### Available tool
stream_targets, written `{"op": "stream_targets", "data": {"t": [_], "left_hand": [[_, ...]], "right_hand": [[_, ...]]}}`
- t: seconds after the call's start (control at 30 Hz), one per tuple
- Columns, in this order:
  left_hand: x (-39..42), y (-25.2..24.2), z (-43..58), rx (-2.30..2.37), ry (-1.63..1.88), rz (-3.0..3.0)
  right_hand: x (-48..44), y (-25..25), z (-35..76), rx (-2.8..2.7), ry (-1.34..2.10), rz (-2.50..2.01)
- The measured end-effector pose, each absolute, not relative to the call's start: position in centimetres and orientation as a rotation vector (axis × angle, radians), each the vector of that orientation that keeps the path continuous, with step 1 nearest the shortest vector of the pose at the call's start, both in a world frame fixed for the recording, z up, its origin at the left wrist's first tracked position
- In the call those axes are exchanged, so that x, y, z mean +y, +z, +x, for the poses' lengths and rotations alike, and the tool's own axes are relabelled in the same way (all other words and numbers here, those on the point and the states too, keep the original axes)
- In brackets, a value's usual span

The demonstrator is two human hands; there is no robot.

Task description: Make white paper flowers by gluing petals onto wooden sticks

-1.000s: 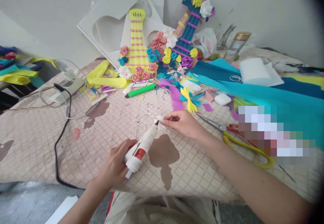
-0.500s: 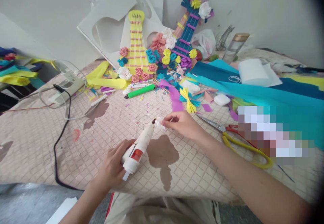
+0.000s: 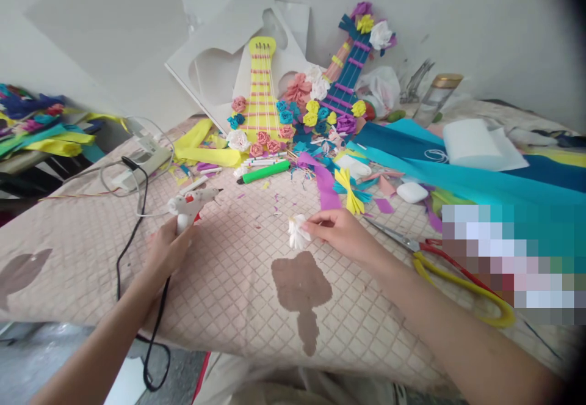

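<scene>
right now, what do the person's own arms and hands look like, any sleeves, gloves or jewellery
The bare left hand and bare right hand are ungloved, with no ring, watch or bracelet visible. The bare left forearm and bare right forearm show no sleeve or band.

The tablecloth (image 3: 220,295) is beige with a brownish diamond lattice and, at six o'clock, a solid brown leaf-like motif (image 3: 302,283). The hot glue gun (image 3: 196,202) at nine o'clock is white with a red trigger and dark nozzle tip. White marks the paper flower (image 3: 300,234) toward six. At eleven, the paper guitar (image 3: 262,96) is yellow with pink bands; at one, the tilted guitar (image 3: 347,78) is blue with purple bands. The marker (image 3: 266,173) at ten is green, black-tipped; the scissors (image 3: 420,246) at four have yellow-and-red handles.
</scene>
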State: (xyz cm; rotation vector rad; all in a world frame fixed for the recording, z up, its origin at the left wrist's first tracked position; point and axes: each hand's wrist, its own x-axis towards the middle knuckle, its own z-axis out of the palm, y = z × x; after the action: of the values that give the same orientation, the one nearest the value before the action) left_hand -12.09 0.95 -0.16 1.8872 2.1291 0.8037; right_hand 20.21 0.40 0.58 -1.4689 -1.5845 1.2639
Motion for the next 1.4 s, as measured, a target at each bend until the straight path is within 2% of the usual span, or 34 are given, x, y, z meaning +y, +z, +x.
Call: {"op": "stream_targets", "data": {"t": [0.17,0.37,0.43,0.5,0.6,0.67,0.77,0.97,1.23,1.4], "left_hand": [[1.3,0.3,-11.9,2.212,0.538,1.893],[-0.6,1.1,-12.5,2.131,0.614,1.936],[-1.7,0.9,-13.0,2.184,0.849,1.841],[-2.8,0.5,-13.2,2.176,1.235,1.735],[-4.1,0.3,-12.1,1.977,1.631,1.733],[-4.5,0.8,-10.2,1.834,1.525,1.828],[-3.8,2.2,-5.9,1.559,1.039,1.866],[0.0,2.7,1.3,1.075,0.585,1.477],[1.1,0.4,3.3,0.995,0.729,1.355],[1.0,-0.3,3.1,0.970,0.745,1.276]], "right_hand": [[0.5,0.4,20.3,-1.581,1.272,-1.451],[0.5,0.4,20.3,-1.583,1.280,-1.459],[0.4,0.4,20.3,-1.568,1.289,-1.457],[0.4,0.4,20.3,-1.564,1.304,-1.444],[0.3,0.6,20.3,-1.572,1.339,-1.415],[0.2,0.7,20.3,-1.575,1.358,-1.404],[0.2,0.9,20.2,-1.589,1.369,-1.400],[0.4,0.8,20.5,-1.625,1.364,-1.323],[0.7,1.2,20.9,-1.644,1.328,-1.343],[0.7,0.8,20.6,-1.696,1.186,-1.320]]}}
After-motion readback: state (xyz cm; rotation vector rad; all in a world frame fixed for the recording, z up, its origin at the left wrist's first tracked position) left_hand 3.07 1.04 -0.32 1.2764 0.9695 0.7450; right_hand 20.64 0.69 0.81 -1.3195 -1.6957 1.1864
